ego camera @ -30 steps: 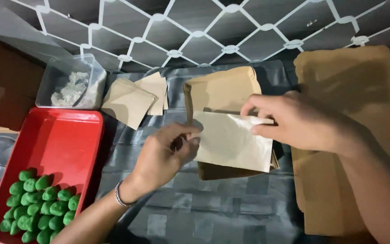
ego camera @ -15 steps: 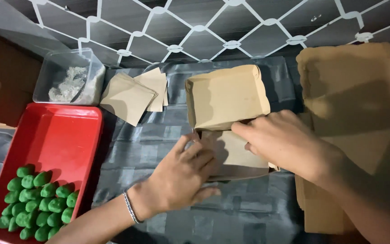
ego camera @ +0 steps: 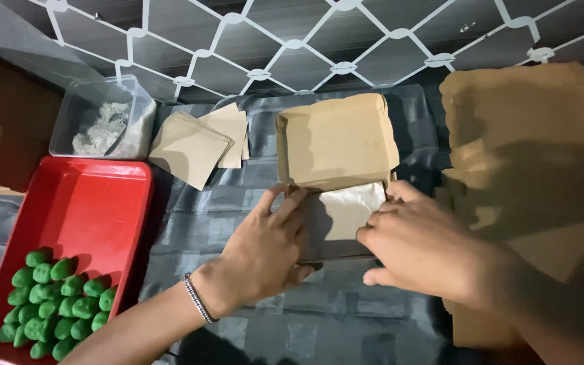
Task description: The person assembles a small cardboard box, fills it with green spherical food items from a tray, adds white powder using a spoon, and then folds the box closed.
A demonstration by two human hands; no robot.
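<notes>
An open brown cardboard box (ego camera: 336, 138) lies in the middle of the dark cloth, its lid tipped up toward the far side. A pale paper sheet (ego camera: 346, 209) lies inside the box's lower half. My left hand (ego camera: 265, 253) rests flat on the box's left edge and on the paper, fingers spread. My right hand (ego camera: 427, 247) presses on the box's right side, fingers curled over the rim and the paper's edge. Both hands touch the box at once.
A red tray (ego camera: 82, 216) at the left holds several green lumps (ego camera: 52, 301) in its near corner. Behind it stands a clear tub (ego camera: 106, 118) with white flakes. Small brown paper squares (ego camera: 204, 142) lie beside it. A stack of flat brown cardboard (ego camera: 522, 135) fills the right.
The pale sheet, held above the box by both hands a second ago, now lies inside it. Both hands have come down onto the box.
</notes>
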